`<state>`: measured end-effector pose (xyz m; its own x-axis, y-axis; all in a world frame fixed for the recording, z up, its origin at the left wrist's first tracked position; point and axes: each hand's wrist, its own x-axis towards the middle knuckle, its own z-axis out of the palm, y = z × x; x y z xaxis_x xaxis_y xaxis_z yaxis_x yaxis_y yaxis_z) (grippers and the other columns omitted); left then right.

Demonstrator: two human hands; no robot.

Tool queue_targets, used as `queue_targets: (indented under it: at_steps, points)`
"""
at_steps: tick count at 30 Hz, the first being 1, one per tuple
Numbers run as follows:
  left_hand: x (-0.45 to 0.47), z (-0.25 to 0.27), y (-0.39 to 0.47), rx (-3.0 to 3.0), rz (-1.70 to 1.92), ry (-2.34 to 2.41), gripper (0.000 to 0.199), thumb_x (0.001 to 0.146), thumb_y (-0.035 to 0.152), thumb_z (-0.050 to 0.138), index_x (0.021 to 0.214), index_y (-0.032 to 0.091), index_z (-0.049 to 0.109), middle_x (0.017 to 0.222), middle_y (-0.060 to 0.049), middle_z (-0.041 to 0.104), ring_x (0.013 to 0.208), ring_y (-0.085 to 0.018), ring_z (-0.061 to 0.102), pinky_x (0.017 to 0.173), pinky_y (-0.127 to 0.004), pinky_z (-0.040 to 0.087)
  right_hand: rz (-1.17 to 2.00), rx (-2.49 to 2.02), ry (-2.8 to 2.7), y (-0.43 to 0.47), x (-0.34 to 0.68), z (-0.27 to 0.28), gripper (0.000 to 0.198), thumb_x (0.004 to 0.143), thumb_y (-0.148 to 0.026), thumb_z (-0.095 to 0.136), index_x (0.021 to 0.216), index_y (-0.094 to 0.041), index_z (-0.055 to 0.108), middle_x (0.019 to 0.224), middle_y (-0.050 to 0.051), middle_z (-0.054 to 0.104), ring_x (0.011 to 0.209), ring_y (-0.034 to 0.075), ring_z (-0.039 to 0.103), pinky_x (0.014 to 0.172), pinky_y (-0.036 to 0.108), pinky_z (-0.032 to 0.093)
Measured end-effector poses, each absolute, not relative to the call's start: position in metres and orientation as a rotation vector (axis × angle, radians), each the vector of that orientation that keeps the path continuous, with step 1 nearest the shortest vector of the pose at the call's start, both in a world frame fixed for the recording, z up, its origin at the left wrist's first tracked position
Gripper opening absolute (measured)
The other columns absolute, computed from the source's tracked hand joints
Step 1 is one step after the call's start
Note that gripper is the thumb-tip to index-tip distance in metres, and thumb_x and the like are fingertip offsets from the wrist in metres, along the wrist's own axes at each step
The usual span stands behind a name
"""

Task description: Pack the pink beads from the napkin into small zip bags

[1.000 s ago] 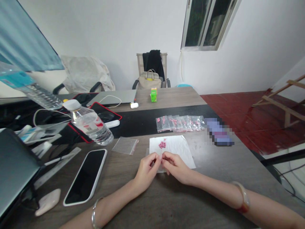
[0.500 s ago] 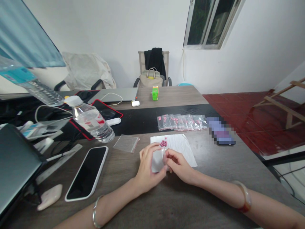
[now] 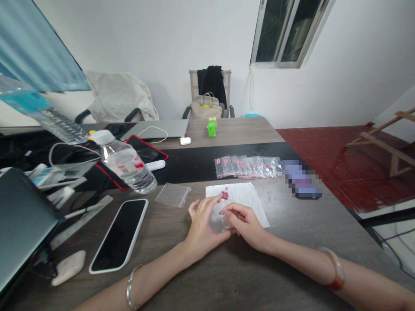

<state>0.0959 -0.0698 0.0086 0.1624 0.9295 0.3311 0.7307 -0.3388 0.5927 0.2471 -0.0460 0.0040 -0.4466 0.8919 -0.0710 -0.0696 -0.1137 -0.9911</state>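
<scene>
A small clear plastic zip bag (image 3: 225, 219) is pinched between the thumb and fingers of my right hand (image 3: 244, 222) above the white paper (image 3: 254, 203). Its mouth faces the pink pills (image 3: 225, 195) clustered on that sheet. My left hand (image 3: 202, 222) curves around the bag's left side, thumb and fingers spread apart. The left index fingertip is at the edge of the pills; whether it touches one is unclear. The left thumb reaches under the bag toward my right fingers. Another zip bag (image 3: 173, 195) lies flat on the table to the left.
Several bags of pink pills (image 3: 248, 166) overlap in a row behind the paper, beside a blurred phone (image 3: 301, 179). To the left are a white-edged phone (image 3: 119, 236), a water bottle (image 3: 126, 164) and a laptop (image 3: 26, 224). A green box (image 3: 212, 128) stands farther back.
Fewer pills show in the cluster on the paper. My left thumb has shifted right, beneath the bag, and the bag has tilted slightly within my right fingers.
</scene>
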Motion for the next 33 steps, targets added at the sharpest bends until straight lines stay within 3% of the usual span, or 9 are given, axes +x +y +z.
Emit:
queue_targets:
  at_steps: [6, 13, 18, 23, 28, 33]
  points:
    - [0.095, 0.008, -0.071, 2.163, 0.973, 1.642, 0.068, 0.061, 0.019, 0.071, 0.125, 0.026, 0.046, 0.117, -0.006, 0.063, 0.110, -0.027, 0.056, 0.101, -0.047, 0.022, 1.650, -0.953, -1.335, -0.044, 0.245, 0.005, 0.034, 0.072, -0.050, 0.068, 0.080, -0.019, 0.055, 0.063, -0.003, 0.054, 0.053, 0.009, 0.048, 0.048, 0.021, 0.039]
    - [0.094, 0.007, -0.070, 2.163, 1.051, 1.709, 0.053, 0.071, 0.028, 0.071, 0.119, 0.026, 0.050, 0.105, -0.004, 0.067, 0.100, -0.025, 0.061, 0.099, -0.045, 0.023, 1.542, -0.966, -1.297, -0.041, 0.247, 0.005, 0.030, 0.076, -0.045, 0.066, 0.084, -0.021, 0.050, 0.060, -0.004, 0.056, 0.052, 0.010, 0.050, 0.049, 0.021, 0.038]
    - [0.094, 0.005, -0.069, 2.175, 0.999, 1.711, 0.060, 0.068, 0.026, 0.072, 0.123, 0.025, 0.047, 0.111, -0.005, 0.065, 0.104, -0.026, 0.059, 0.099, -0.045, 0.023, 1.605, -0.953, -1.323, -0.039, 0.249, 0.001, 0.022, 0.076, -0.039, 0.065, 0.083, -0.021, 0.055, 0.068, -0.001, 0.061, 0.061, 0.013, 0.057, 0.054, 0.024, 0.044]
    - [0.094, 0.005, -0.069, 2.154, 0.987, 1.699, 0.059, 0.069, 0.019, 0.070, 0.123, 0.025, 0.047, 0.108, -0.005, 0.064, 0.103, -0.025, 0.059, 0.096, -0.045, 0.025, 1.473, -0.956, -1.502, -0.034, 0.251, -0.005, 0.012, 0.077, -0.028, 0.060, 0.082, -0.019, 0.066, 0.072, 0.001, 0.064, 0.064, 0.014, 0.055, 0.059, 0.026, 0.043]
    - [0.094, 0.005, -0.068, 2.162, 0.970, 1.669, 0.061, 0.067, 0.018, 0.070, 0.123, 0.025, 0.048, 0.111, -0.005, 0.063, 0.105, -0.026, 0.057, 0.097, -0.045, 0.024, 1.306, -0.927, -1.679, -0.028, 0.255, -0.006, 0.013, 0.077, -0.026, 0.064, 0.085, -0.019, 0.071, 0.085, 0.005, 0.066, 0.070, 0.015, 0.055, 0.064, 0.028, 0.042]
    - [0.095, 0.005, -0.069, 2.202, 0.950, 1.648, 0.064, 0.064, 0.020, 0.071, 0.124, 0.025, 0.049, 0.114, -0.005, 0.063, 0.105, -0.027, 0.057, 0.097, -0.044, 0.024, 1.193, -0.863, -1.744, -0.028, 0.256, -0.003, 0.027, 0.071, -0.027, 0.073, 0.097, -0.021, 0.069, 0.093, 0.005, 0.062, 0.084, 0.018, 0.056, 0.072, 0.030, 0.044]
